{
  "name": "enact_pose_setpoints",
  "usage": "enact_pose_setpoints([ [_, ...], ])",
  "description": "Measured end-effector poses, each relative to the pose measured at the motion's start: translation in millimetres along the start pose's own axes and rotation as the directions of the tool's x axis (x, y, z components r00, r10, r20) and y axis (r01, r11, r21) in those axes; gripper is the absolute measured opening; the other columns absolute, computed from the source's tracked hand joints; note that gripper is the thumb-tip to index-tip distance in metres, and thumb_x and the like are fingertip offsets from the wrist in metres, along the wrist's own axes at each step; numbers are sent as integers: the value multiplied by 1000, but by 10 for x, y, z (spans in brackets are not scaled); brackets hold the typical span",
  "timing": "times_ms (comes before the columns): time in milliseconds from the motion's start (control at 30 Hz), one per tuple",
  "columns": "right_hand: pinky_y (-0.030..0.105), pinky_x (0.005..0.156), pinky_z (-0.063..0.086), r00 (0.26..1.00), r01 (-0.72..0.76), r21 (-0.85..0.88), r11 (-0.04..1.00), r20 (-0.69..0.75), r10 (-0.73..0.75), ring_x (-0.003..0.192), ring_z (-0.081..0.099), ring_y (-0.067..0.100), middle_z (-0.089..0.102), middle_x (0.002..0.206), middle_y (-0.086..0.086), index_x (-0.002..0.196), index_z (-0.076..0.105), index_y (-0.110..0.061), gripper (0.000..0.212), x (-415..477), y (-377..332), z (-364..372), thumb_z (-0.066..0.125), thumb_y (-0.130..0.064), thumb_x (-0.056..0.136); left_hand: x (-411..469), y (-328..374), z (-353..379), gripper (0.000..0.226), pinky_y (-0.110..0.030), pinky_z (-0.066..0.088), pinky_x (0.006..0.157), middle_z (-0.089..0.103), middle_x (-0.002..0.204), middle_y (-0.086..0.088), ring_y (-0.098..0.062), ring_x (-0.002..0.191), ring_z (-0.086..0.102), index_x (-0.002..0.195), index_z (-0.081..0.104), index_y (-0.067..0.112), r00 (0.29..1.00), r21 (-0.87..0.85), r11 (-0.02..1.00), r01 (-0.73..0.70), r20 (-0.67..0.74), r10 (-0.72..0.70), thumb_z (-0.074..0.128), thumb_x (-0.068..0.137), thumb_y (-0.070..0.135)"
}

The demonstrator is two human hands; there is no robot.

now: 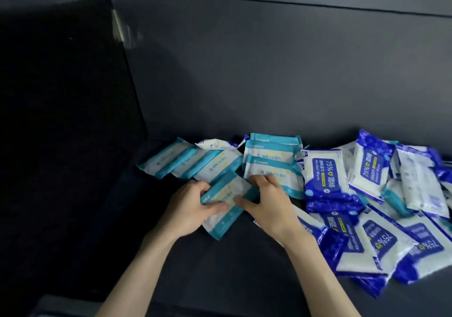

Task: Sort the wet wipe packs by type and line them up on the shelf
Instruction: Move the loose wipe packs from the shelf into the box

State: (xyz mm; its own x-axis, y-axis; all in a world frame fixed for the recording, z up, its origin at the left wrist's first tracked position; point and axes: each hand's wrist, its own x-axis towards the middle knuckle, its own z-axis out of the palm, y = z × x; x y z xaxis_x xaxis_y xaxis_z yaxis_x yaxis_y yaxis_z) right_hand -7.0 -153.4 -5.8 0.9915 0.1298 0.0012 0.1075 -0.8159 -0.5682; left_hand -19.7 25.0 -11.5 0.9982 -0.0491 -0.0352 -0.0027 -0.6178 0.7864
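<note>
A small teal-and-white wipe pack [227, 192] lies tilted on another teal pack [221, 227] at the middle of the dark shelf [232, 267]. My left hand [188, 209] grips its left end, thumb on top. My right hand [269, 204] pinches its right end. Behind them several teal packs [186, 161] lie overlapped in a row toward the left, and a short stack of teal packs [269, 157] stands at centre. Dark-blue "75% Alcohol Wipes" packs [322, 172] lie in a loose heap on the right.
The shelf's dark back wall [269, 72] rises right behind the packs. A black side panel [61, 121] closes off the left. One teal pack [393, 198] sits mixed into the blue heap. Bare shelf shows in front of my forearms.
</note>
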Motion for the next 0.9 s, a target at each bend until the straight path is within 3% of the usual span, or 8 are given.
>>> enact_pose_setpoints([
  [133, 19, 84, 39, 997, -58, 262, 963, -39, 71, 101, 53, 13, 50, 108, -7, 127, 51, -20, 57, 97, -50, -47, 77, -29, 77, 86, 2, -63, 25, -26, 50, 67, 65, 78, 9, -7, 72, 62, 90, 53, 11, 994, -197, 975, -105, 22, 111, 73, 81, 23],
  [233, 22, 76, 51, 992, -107, 518, 849, -3, 127, 88, 63, 10, 64, 100, -7, 113, 51, -21, 47, 194, -126, -57, 79, -21, 75, 151, 34, -78, 17, -15, 45, 65, 64, 77, 11, 0, 71, 59, 91, 53, 12, 991, -370, 920, -130, -34, 127, 69, 85, 15],
  [300, 27, 75, 56, 985, -138, 639, 757, 8, 173, 84, 68, 14, 70, 96, 1, 107, 56, -12, 39, 301, -165, -4, 78, -12, 75, 228, 10, -87, 11, -15, 45, 68, 63, 82, 7, -1, 75, 58, 93, 56, 14, 989, -329, 933, -147, -62, 134, 62, 90, 22],
  [400, 37, 76, 57, 966, -169, 575, 801, -65, 250, 86, 68, 21, 71, 94, 4, 102, 61, -6, 32, 493, -226, 94, 78, -14, 75, 405, -131, -176, 25, -26, 43, 84, 61, 98, 0, -13, 98, 55, 98, 64, 17, 951, 29, 991, -131, -280, 134, 53, 92, 37],
  [500, 41, 78, 53, 937, -206, 450, 869, -165, 308, 87, 63, 26, 67, 94, 7, 99, 58, -5, 30, 576, -327, 197, 73, -20, 80, 532, -226, -396, 33, -37, 36, 95, 59, 115, -11, -29, 113, 49, 110, 65, 11, 886, 232, 972, 32, -457, 80, 52, 93, 37],
  [667, 31, 68, 39, 922, -196, 322, 926, -262, 286, 91, 58, 30, 62, 94, 11, 98, 43, -9, 27, 530, -471, 269, 64, -24, 89, 749, -306, -559, 60, -46, 23, 107, 33, 148, -12, -33, 134, 30, 144, 32, 13, 919, 401, 854, 333, -339, -199, 32, 97, 50],
  [800, 34, 68, 37, 933, -160, 333, 929, -256, 253, 93, 57, 36, 61, 99, 15, 97, 33, -11, 26, 534, -586, 326, 57, -21, 93, 813, -362, -562, 46, -44, 25, 103, 44, 140, -10, -36, 126, 34, 136, 45, 24, 939, 414, 856, 310, -273, -208, 24, 100, 44],
  [900, 36, 75, 41, 934, -158, 416, 896, -231, 272, 96, 55, 35, 57, 105, 15, 99, 36, -9, 26, 570, -593, 359, 59, -18, 92, 783, -387, -593, 33, -41, 31, 97, 54, 129, -2, -33, 119, 41, 124, 54, 31, 951, 355, 898, 259, -255, -173, 37, 98, 43],
])
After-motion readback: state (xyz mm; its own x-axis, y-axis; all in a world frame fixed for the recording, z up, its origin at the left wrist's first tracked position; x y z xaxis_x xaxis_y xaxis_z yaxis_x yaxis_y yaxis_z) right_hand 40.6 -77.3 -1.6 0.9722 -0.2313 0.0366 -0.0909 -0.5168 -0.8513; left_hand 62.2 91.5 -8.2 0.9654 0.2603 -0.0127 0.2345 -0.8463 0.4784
